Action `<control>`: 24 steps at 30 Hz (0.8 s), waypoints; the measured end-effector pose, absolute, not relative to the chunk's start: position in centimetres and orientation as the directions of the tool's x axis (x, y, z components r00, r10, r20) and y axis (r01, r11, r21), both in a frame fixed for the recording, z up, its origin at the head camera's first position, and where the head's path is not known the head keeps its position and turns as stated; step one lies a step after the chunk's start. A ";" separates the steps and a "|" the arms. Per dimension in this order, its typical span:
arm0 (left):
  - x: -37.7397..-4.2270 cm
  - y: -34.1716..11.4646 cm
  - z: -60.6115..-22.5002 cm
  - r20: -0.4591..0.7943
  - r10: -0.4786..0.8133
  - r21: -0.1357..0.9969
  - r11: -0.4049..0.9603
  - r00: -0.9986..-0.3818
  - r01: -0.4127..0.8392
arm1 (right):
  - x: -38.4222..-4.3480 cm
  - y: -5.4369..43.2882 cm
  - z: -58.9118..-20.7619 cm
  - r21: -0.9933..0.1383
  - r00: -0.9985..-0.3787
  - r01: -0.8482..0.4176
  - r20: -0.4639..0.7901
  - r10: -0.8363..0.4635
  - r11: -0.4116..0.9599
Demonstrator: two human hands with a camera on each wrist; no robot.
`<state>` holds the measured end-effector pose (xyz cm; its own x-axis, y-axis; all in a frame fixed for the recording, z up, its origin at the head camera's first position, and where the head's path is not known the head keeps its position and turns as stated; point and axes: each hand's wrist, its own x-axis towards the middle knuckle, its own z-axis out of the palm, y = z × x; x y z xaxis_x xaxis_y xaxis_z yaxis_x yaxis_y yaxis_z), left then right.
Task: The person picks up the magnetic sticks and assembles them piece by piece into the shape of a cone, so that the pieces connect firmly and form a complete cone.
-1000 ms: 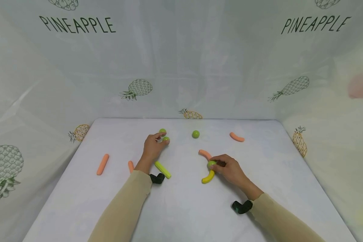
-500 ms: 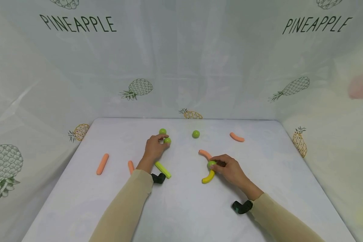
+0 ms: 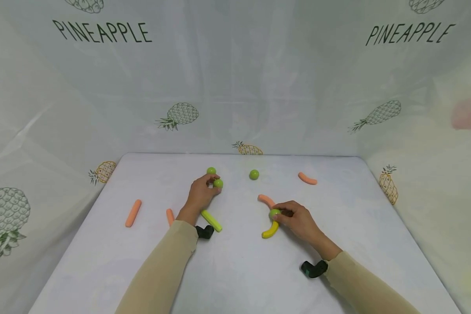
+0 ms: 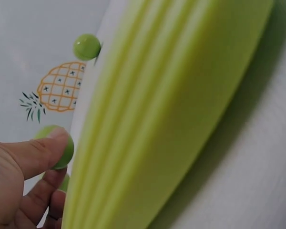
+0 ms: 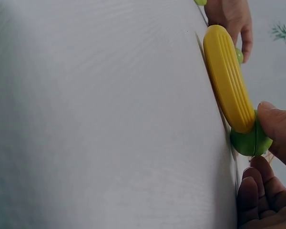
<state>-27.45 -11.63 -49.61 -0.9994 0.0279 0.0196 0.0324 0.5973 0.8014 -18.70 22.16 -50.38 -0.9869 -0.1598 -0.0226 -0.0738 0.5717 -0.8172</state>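
My left hand (image 3: 202,191) pinches a small glossy green ball (image 3: 218,183) at the table's far middle; the thumb lies across this green ball (image 4: 66,155) in the left wrist view. A second green ball (image 3: 211,170) sits just beyond those fingers. To the right, my right hand (image 3: 299,222) holds another green ball (image 3: 274,213) between thumb and fingers. That green ball (image 5: 245,143) shows a seam in the right wrist view, against the end of a ridged yellow curved stick (image 5: 229,78). An orange curved stick (image 3: 265,200) lies at its far side, partly hidden by the hand.
A ridged light-green stick (image 3: 211,220) lies beside my left wrist. Farther off are a lone green ball (image 3: 254,174) and an orange curved piece (image 3: 307,178). Two orange sticks, one long (image 3: 133,213) and one partly covered by the sleeve (image 3: 170,216), lie left. Pineapple-printed sheeting (image 3: 235,87) surrounds the table.
My left hand has shifted slightly right and nearer with its green ball, leaving a wider gap to the ball behind. My right hand and its ball stay in place.
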 end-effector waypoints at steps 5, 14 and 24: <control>-27.6 -11.9 -49.8 -0.001 0.031 0.835 0.549 -1.000 0.017 | -18.7 22.1 -50.4 -0.816 -0.987 -0.077 -0.018 -0.159 0.573; -27.1 -11.5 -49.1 0.010 0.047 0.841 0.540 -0.999 0.034 | -18.6 22.0 -50.3 -0.811 -0.987 -0.086 -0.012 -0.163 0.579; -26.0 -8.6 -48.2 0.003 0.107 0.828 0.557 -0.994 0.063 | -18.6 22.2 -50.5 -0.818 -0.986 -0.087 -0.010 -0.167 0.568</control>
<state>-25.98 -8.56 -48.17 -0.9943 0.1068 0.0034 0.0626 0.5569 0.8282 -18.64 22.24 -50.46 -0.9860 -0.1666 -0.0105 -0.0873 0.5684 -0.8181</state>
